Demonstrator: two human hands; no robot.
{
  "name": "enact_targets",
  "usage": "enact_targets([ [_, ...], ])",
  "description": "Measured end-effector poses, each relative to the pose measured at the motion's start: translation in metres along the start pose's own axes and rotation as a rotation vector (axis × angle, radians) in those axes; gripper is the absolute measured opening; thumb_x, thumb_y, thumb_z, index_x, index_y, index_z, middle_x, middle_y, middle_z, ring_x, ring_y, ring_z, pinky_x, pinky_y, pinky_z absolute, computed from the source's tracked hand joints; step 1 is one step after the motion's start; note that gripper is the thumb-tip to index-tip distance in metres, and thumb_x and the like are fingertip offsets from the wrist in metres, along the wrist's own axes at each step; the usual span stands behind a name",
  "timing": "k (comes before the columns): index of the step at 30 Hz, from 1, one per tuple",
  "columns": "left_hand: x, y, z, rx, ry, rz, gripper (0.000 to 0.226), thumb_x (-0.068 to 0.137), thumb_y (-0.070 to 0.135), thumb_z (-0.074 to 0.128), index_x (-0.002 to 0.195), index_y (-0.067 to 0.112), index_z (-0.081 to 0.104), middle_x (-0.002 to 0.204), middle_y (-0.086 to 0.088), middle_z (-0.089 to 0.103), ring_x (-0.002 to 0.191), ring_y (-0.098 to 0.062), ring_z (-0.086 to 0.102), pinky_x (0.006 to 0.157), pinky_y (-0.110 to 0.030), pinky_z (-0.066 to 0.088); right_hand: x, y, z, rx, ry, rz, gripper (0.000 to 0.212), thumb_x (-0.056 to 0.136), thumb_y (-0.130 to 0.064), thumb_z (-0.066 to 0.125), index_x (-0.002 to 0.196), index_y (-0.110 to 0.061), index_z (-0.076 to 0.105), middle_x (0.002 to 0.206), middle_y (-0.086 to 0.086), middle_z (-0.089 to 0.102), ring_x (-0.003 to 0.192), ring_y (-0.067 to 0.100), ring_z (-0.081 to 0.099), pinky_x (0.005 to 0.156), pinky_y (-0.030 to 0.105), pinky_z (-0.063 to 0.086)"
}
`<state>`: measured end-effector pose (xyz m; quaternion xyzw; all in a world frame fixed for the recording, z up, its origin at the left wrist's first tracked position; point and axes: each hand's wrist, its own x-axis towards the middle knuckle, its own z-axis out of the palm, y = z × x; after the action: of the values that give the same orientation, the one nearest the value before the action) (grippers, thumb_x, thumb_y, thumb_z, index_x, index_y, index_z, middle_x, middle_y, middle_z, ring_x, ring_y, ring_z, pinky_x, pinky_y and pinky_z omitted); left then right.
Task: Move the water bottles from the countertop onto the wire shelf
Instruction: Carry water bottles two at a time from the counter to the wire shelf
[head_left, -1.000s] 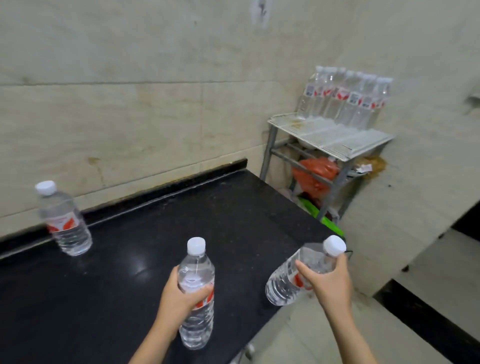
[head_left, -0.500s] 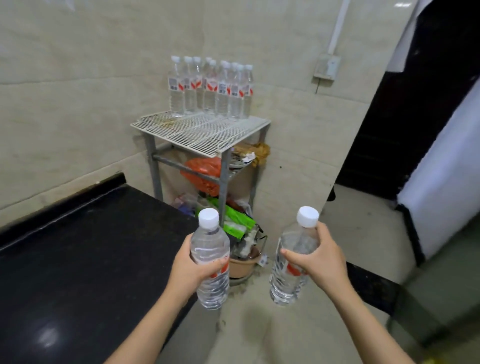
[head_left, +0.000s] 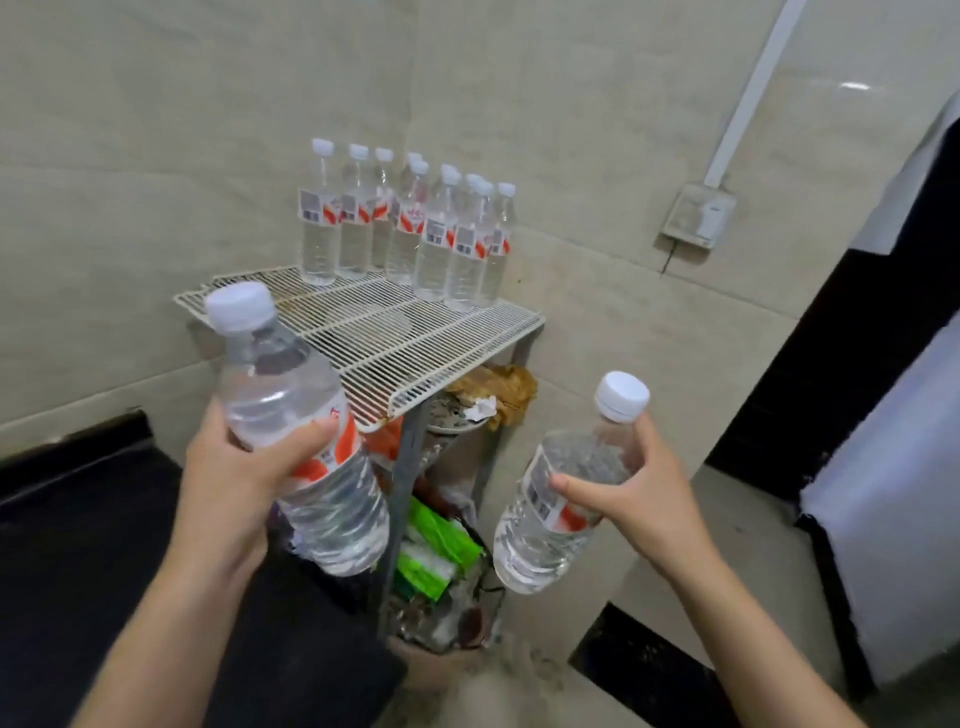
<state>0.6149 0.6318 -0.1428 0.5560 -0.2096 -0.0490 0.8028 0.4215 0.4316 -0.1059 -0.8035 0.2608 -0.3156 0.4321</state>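
My left hand (head_left: 236, 478) grips one water bottle (head_left: 306, 436) near the wire shelf (head_left: 415, 343); bottles already shelved (head_left: 410, 228) stand at its far side. My right hand (head_left: 644, 488) holds a second bottle (head_left: 566, 493), tilted, right of it.

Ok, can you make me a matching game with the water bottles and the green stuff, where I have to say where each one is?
Things:
1. left-hand bottle
2. right-hand bottle
3. group of bottles
4. green packets

Places:
A. low down, under the wire shelf
B. standing at the back of the shelf
C. held up to the right of the shelf
D. held up in front of the shelf's left side

Pairs: 1-D, 2-C, 3-B, 4-A
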Motion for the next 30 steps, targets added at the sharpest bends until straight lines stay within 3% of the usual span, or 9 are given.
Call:
enact_targets([
  [4,0.067,0.002,0.002,0.153,0.147,0.079,0.077,0.036,0.04,0.079,0.108,0.018,0.061,0.099,-0.002,0.07,0.084,-0.017,0.068,0.076,-0.034,0.056,0.072,-0.002,0.012,0.113,-0.028,-0.09,0.063,0.046,-0.015,0.088,0.095,-0.034,0.053,0.093,-0.013,0.07,0.088,0.002,0.066,0.078,0.02,0.052],
  [6,0.091,-0.001,0.003,0.214,0.21,0.104,0.073,0.037,0.042,0.081,0.105,0.023,0.061,0.101,-0.003,0.069,0.09,-0.023,0.067,0.086,-0.049,0.053,0.103,0.0,0.02,0.208,-0.005,-0.118,0.062,0.04,-0.018,0.086,0.092,-0.032,0.055,0.083,-0.023,0.071,0.08,-0.004,0.066,0.07,0.013,0.052],
  [8,0.108,-0.004,0.003,0.256,0.267,0.121,0.076,0.038,0.043,0.081,0.107,0.023,0.059,0.103,-0.003,0.069,0.093,-0.023,0.066,0.088,-0.054,0.051,0.133,-0.003,0.026,0.277,0.008,-0.131,0.065,0.033,-0.031,0.09,0.089,-0.034,0.058,0.082,-0.023,0.071,0.08,-0.002,0.066,0.07,0.015,0.054],
  [10,0.118,-0.009,0.001,0.28,0.318,0.128,0.08,0.037,0.044,0.082,0.111,0.024,0.057,0.107,-0.002,0.068,0.096,-0.022,0.066,0.089,-0.053,0.05,0.163,-0.01,0.03,0.334,0.017,-0.153,0.074,0.023,-0.052,0.087,0.089,-0.035,0.059,0.082,-0.02,0.072,0.082,0.001,0.067,0.068,0.017,0.054],
  [12,0.126,-0.012,0.0,0.3,0.345,0.139,0.085,0.037,0.046,0.083,0.115,0.023,0.056,0.11,-0.002,0.067,0.099,-0.022,0.066,0.09,-0.052,0.05,0.192,-0.017,0.037,0.361,0.035,-0.202,0.076,0.024,-0.058,0.083,0.091,-0.035,0.057,0.081,-0.02,0.071,0.082,-0.001,0.067,0.068,0.017,0.054],
  [17,0.146,-0.021,0.008,0.293,0.485,0.183,0.085,0.037,0.045,0.082,0.114,0.02,0.057,0.11,-0.004,0.067,0.1,-0.022,0.065,0.092,-0.051,0.049,0.271,-0.026,0.076,0.3,0.055,-0.357,0.056,0.059,-0.014,0.082,0.099,-0.035,0.048,0.089,-0.022,0.063,0.083,-0.013,0.059,0.078,0.013,0.052],
  [23,0.171,-0.025,0.021,0.443,0.652,0.242,0.084,0.032,0.052,0.082,0.108,0.026,0.059,0.103,0.002,0.069,0.095,-0.021,0.067,0.089,-0.046,0.051,0.37,-0.031,0.154,0.151,-0.165,-0.419,0.064,0.063,-0.03,0.08,0.116,-0.021,0.047,0.111,-0.008,0.057,0.096,0.006,0.052,0.083,0.025,0.043],
  [27,0.192,-0.023,0.038,0.452,0.713,0.279,0.071,0.032,0.047,0.079,0.099,0.032,0.061,0.089,0.015,0.072,0.084,-0.005,0.068,0.069,-0.023,0.057,0.426,-0.034,0.201,0.127,-0.246,-0.416,0.071,0.066,-0.037,0.076,0.126,-0.023,0.04,0.127,-0.001,0.056,0.112,0.02,0.054,0.093,0.04,0.046],
  [30,0.212,-0.019,0.057,0.479,0.693,0.268,0.079,0.029,0.047,0.079,0.102,0.024,0.062,0.091,0.006,0.073,0.084,-0.009,0.069,0.072,-0.032,0.055,0.458,-0.037,0.227,0.085,-0.301,-0.395,0.073,0.068,-0.035,0.073,0.129,-0.027,0.034,0.127,0.001,0.055,0.113,0.026,0.054,0.094,0.048,0.046],
])
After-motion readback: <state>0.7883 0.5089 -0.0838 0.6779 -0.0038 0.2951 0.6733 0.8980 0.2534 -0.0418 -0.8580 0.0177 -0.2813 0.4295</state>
